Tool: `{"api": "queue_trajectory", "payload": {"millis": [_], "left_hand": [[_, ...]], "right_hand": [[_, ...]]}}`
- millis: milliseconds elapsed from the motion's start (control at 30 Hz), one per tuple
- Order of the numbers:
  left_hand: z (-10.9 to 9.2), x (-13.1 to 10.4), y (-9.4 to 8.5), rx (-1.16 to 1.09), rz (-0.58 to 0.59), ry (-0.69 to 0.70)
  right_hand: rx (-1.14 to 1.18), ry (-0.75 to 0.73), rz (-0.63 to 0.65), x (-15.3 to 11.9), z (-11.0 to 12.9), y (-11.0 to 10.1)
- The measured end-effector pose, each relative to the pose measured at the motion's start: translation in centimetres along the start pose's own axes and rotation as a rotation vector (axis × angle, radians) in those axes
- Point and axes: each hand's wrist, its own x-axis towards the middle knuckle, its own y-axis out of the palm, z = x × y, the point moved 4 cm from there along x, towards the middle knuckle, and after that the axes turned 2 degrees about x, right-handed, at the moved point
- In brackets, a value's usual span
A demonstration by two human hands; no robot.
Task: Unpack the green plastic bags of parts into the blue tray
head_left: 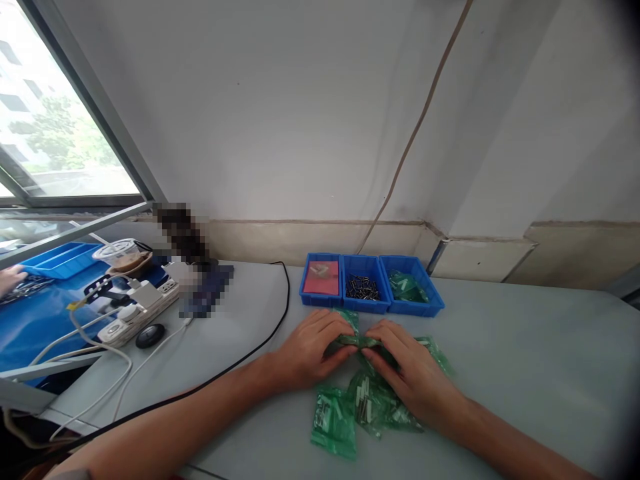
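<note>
My left hand pinches one side of a green plastic bag, thumb against fingers. From the other side my right hand grips the same bag, so the two hands nearly meet over it. What lies inside that bag is mostly covered by fingers. Below the hands, a flat green bag rests on the table with small white and metal pieces showing through. Beside it, more green bags of similar pieces lie in a heap, partly under my right hand. Another green bag shows behind that hand.
Three blue bins stand in a row behind my hands: one with a pink card, one with small metal parts, one with green bags. A black cable crosses my left forearm. Left are a power strip and another person's hand.
</note>
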Motion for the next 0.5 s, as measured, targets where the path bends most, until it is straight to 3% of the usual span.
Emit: {"api": "queue_trajectory", "payload": {"millis": [200, 500], "left_hand": [[0.21, -0.25, 0.08, 0.005, -0.056, 0.022], [0.0, 0.22, 0.08, -0.011, 0.048, 0.009]], "right_hand": [[-0.029, -0.011, 0.001, 0.05, 0.27, -0.1], [-0.029, -0.035, -0.078, 0.0, 0.56, -0.64]]}}
